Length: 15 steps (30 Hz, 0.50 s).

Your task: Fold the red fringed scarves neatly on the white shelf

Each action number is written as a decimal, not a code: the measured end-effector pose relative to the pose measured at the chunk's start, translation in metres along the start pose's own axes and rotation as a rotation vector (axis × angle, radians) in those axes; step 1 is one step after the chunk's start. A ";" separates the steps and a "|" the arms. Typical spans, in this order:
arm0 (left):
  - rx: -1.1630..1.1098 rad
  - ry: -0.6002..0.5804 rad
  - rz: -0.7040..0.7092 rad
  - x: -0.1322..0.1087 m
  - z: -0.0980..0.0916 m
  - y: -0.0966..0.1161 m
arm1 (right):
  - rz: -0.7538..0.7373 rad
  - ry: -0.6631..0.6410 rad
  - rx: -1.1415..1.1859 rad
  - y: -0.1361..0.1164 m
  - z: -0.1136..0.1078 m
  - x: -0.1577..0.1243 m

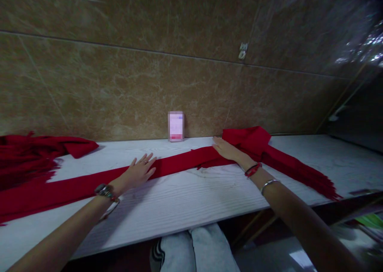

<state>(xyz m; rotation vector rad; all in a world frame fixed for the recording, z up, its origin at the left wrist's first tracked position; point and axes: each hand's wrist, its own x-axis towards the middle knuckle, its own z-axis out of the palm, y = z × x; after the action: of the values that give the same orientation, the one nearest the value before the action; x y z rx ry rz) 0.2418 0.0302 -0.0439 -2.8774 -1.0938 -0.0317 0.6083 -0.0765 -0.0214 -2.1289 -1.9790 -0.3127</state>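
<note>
A long red scarf (179,160) lies folded into a strip across the white wood-grain table (191,196). My left hand (136,174) is over the strip left of centre, fingers spread and palm down. Farther right, my right hand (227,149) lies flat on the strip, its fingertips reaching past the scarf's upper edge. Beside that hand, more red cloth (251,140) is bunched and folded over, and a fringed end (326,186) trails toward the table's front edge. Neither hand grips the fabric.
A heap of red fringed scarves (32,156) lies at the table's left. A small card or phone, blurred out (176,126), leans on the brown tiled wall (134,92) behind. A wall fitting (243,50) is above right. My legs (194,250) are below the table's front edge.
</note>
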 end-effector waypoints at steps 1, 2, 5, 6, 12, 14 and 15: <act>-0.003 0.034 0.036 0.007 -0.002 0.009 | -0.074 0.002 0.049 -0.020 0.000 0.005; -0.010 0.049 0.075 0.014 -0.002 0.018 | -0.163 -0.006 0.086 -0.042 0.002 0.009; -0.045 0.011 0.165 0.029 0.003 0.037 | -0.352 -0.040 0.124 -0.097 0.014 0.012; -0.056 0.003 0.182 0.031 0.006 0.040 | -0.383 -0.062 0.117 -0.110 0.020 0.010; -0.057 0.034 0.232 0.024 0.010 0.038 | -0.399 -0.089 0.035 -0.125 0.041 -0.001; -0.021 0.046 0.239 0.018 0.001 0.036 | -0.402 -0.070 0.044 -0.122 0.038 -0.002; -0.007 0.048 0.243 0.016 -0.004 0.035 | -0.406 -0.058 0.060 -0.121 0.036 -0.002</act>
<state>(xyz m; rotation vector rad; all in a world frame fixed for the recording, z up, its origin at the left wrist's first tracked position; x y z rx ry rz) 0.2768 0.0141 -0.0408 -2.9757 -0.7317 -0.0916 0.4877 -0.0594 -0.0544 -1.7051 -2.4145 -0.2538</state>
